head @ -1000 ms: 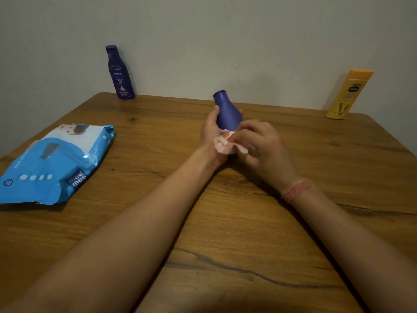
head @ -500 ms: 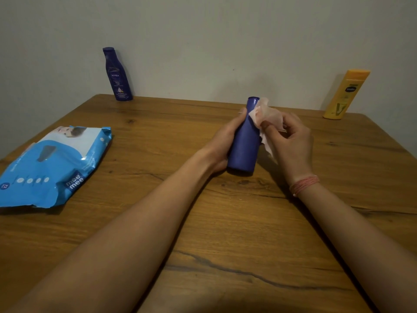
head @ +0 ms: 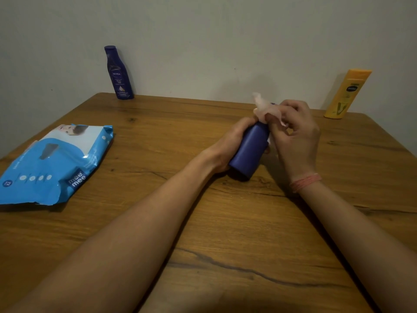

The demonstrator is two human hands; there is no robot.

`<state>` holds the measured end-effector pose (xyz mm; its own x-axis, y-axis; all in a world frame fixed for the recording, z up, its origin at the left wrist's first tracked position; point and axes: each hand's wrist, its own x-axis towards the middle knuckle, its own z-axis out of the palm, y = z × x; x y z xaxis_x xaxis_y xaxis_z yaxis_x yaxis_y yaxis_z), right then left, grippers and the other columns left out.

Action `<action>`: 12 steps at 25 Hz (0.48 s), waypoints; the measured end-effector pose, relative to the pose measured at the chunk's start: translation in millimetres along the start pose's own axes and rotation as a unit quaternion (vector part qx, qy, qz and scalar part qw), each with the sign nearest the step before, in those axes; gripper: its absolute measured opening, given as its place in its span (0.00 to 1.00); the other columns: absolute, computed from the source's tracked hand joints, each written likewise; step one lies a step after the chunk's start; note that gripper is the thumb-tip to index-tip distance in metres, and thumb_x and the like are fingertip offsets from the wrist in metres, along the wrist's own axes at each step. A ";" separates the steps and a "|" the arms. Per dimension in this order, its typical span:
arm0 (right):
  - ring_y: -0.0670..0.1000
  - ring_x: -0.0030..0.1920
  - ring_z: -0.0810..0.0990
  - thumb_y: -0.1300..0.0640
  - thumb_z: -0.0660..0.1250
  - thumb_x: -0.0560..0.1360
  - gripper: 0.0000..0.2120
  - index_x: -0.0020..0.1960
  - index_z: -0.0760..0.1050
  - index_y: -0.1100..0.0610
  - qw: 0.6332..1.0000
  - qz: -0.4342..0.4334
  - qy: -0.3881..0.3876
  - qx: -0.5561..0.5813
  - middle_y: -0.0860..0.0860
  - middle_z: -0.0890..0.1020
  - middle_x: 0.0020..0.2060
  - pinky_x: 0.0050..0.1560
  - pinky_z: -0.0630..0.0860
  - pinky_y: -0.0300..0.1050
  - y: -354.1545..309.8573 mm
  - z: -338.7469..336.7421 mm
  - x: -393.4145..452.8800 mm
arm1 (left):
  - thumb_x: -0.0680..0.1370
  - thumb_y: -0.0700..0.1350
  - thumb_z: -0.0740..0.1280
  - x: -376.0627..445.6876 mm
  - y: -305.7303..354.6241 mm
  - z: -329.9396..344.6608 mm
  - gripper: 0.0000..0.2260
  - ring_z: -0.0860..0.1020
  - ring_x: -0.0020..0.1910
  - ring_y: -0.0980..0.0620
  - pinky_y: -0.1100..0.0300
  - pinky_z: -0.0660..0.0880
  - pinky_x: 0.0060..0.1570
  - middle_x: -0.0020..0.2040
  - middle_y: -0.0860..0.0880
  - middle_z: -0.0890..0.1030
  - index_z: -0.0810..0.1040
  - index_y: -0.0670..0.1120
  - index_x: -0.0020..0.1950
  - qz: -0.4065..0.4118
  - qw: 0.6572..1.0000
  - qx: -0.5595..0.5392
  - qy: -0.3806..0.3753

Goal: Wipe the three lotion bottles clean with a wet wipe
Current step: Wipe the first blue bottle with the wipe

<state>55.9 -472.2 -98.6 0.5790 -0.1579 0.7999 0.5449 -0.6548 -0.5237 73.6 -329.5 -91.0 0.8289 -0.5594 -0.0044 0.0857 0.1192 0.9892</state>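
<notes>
Right of the frame's centre, the blue lotion bottle (head: 248, 150) is clasped by the left hand (head: 234, 141). The wet wipe (head: 262, 109) is pinched by the right hand (head: 293, 134) at the cap. The cap should be rubbed all round while the bottle is kept steady.

Wet wipe (head: 265, 110) now over bottle top.

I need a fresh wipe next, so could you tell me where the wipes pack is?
In the head view, the blue wipes pack lies flat at the table's left edge, nearer than the upright dark blue bottle.
</notes>
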 end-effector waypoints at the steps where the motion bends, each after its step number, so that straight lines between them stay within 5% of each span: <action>1: 0.37 0.44 0.72 0.57 0.66 0.78 0.07 0.49 0.80 0.60 0.999 0.037 0.010 0.004 0.53 0.77 0.49 0.46 0.68 0.25 5.0 -2.3 2.2 | 0.85 0.55 0.53 -0.9 1.2 1.1 0.17 0.78 0.39 0.51 0.58 0.76 0.38 0.47 0.44 0.79 0.71 0.43 0.60 -0.010 1.000 0.004 -0.008; 3: 0.38 0.42 0.71 0.55 0.65 0.78 0.09 0.48 0.78 0.61 0.997 0.074 0.025 0.009 0.56 0.78 0.49 0.46 0.68 0.24 13.1 -7.4 3.9 | 0.84 0.56 0.55 0.3 1.0 1.4 0.19 0.77 0.40 0.52 0.58 0.76 0.41 0.51 0.44 0.78 0.69 0.43 0.65 -0.020 0.999 0.029 -0.013; 8: 0.42 0.47 0.72 0.59 0.66 0.78 0.07 0.50 0.80 0.61 1.000 -0.003 -0.005 -0.005 0.52 0.76 0.48 0.46 0.68 0.24 4.3 -1.0 0.6 | 0.83 0.49 0.61 0.4 0.1 2.8 0.13 0.78 0.39 0.54 0.61 0.75 0.40 0.51 0.47 0.78 0.72 0.48 0.67 0.018 0.999 0.038 -0.012; 12: 0.40 0.45 0.71 0.57 0.65 0.77 0.10 0.47 0.80 0.64 0.996 0.085 0.029 0.011 0.58 0.79 0.48 0.45 0.68 0.24 19.7 -8.5 5.9 | 0.79 0.44 0.69 3.6 -2.9 1.5 0.28 0.79 0.52 0.49 0.59 0.78 0.47 0.63 0.47 0.75 0.64 0.53 0.77 0.015 0.998 0.062 0.006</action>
<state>64.9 -492.3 -101.7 0.6282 -0.3078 0.7146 0.4554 -0.5993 -0.6584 75.4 -333.0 -93.7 0.8361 -0.5480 0.0241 -0.0077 0.0321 0.9995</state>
